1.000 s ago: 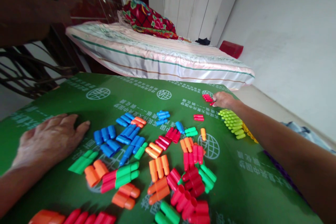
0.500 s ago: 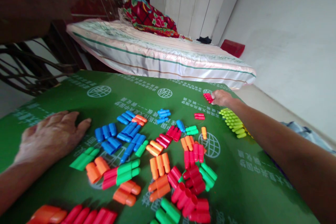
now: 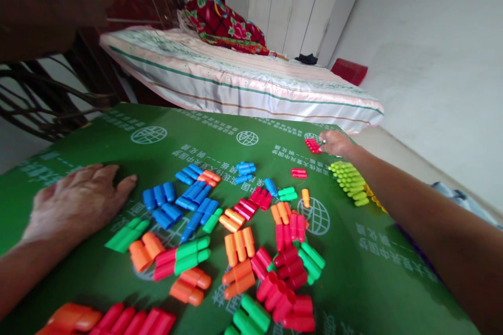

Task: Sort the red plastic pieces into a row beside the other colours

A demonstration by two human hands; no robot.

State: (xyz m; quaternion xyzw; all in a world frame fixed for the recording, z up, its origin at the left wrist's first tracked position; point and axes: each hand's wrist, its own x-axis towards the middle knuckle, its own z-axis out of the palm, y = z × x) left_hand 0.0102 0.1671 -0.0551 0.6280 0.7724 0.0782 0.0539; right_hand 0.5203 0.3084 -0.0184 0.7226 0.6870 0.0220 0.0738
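Observation:
My left hand (image 3: 78,199) lies flat on the green board (image 3: 106,162), fingers stretched and empty. Closest to it are a green bullet-shaped piece (image 3: 128,234) and several blue pieces (image 3: 157,196). At the far right, my right hand (image 3: 334,144) has its fingers bent together, right beside a cluster of red bullet-shaped pieces (image 3: 313,145). A tiny pale spot shows at those fingertips, and what they grip, if anything, I cannot make out. Below that wrist stands a group of yellow-green pieces (image 3: 349,183), with yellow ones (image 3: 375,199) partly behind the forearm.
Orange pieces (image 3: 239,246), dark red pieces (image 3: 291,269) and green pieces (image 3: 192,255) lie scattered across the board's middle and front. Beyond its far edge stands a bed (image 3: 236,84) with a red flowered quilt (image 3: 226,26). A white wall (image 3: 432,63) rises on the right.
My right hand has shifted slightly right, away from the red cluster, and a pale spot now shows at its fingertips. More yellow pieces show beside the forearm. My left hand stays put.

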